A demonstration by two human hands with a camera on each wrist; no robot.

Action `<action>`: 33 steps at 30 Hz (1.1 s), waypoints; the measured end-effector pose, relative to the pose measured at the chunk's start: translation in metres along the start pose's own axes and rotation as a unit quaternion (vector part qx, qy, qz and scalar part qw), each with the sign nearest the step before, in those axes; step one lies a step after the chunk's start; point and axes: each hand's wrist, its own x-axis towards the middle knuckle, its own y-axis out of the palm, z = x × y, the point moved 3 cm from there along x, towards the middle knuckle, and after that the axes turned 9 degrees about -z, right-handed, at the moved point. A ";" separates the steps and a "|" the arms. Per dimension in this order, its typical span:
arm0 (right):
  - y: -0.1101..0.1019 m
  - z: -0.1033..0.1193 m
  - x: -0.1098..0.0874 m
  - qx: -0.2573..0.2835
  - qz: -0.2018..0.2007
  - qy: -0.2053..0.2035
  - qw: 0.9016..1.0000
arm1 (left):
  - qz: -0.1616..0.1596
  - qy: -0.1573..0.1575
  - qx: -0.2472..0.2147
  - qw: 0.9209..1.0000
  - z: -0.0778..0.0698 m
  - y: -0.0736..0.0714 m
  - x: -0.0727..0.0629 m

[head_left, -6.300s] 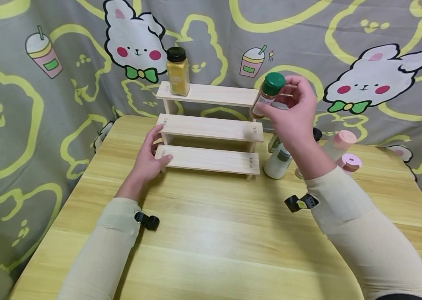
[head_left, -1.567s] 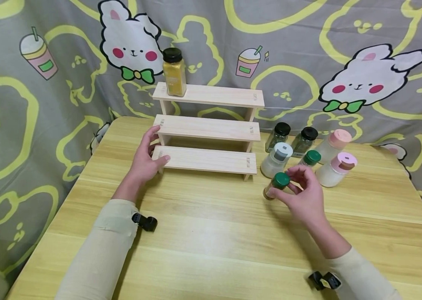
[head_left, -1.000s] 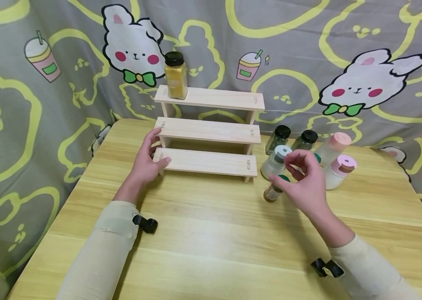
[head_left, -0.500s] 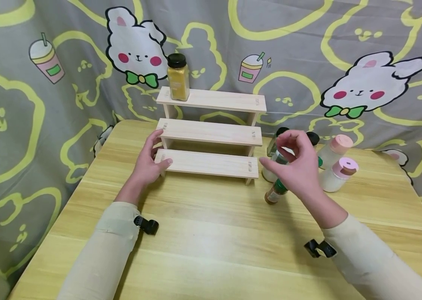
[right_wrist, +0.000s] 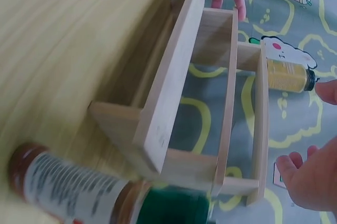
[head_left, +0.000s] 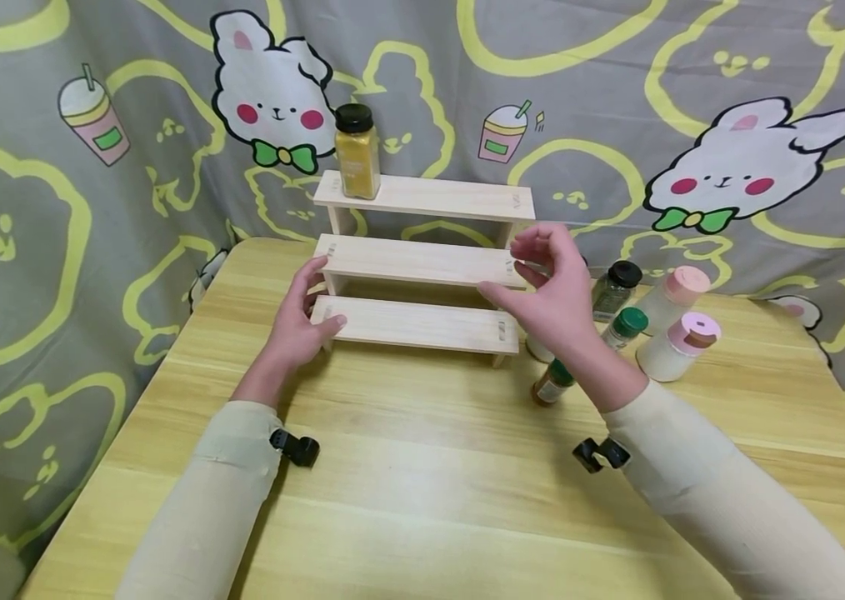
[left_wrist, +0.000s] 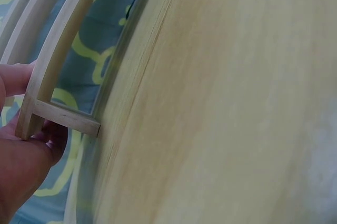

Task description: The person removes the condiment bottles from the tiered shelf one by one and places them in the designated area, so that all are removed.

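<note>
My left hand (head_left: 297,323) grips the left end of a three-tier wooden rack (head_left: 422,323); in the left wrist view, thumb and fingers lie on either side of the lowest shelf's end. My right hand (head_left: 553,296) holds nothing and hovers by the right end of the middle shelf, thumb and fingers apart. Whether it touches the shelf I cannot tell. A black-capped jar of yellow powder (head_left: 357,162) stands on the left of the top shelf. A green-capped spice jar (head_left: 552,386) stands on the table below my right wrist, large in the right wrist view (right_wrist: 79,187).
Right of the rack stand a black-capped jar (head_left: 613,293), another green-capped jar (head_left: 623,329), a pink-capped bottle (head_left: 677,292) and a lilac-capped bottle (head_left: 673,354). A pale bottle (head_left: 539,350) is mostly hidden by my right hand. A patterned curtain (head_left: 422,92) hangs behind the table.
My right hand held the green-capped jar by the rack, set it on the table before the other jars, let go, then rose leftward to the middle shelf. The left hand stayed put.
</note>
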 end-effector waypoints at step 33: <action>0.098 -0.012 0.062 0.095 -0.014 0.007 0.995 | 0.003 -0.002 0.006 1.000 -0.001 -0.001 0.001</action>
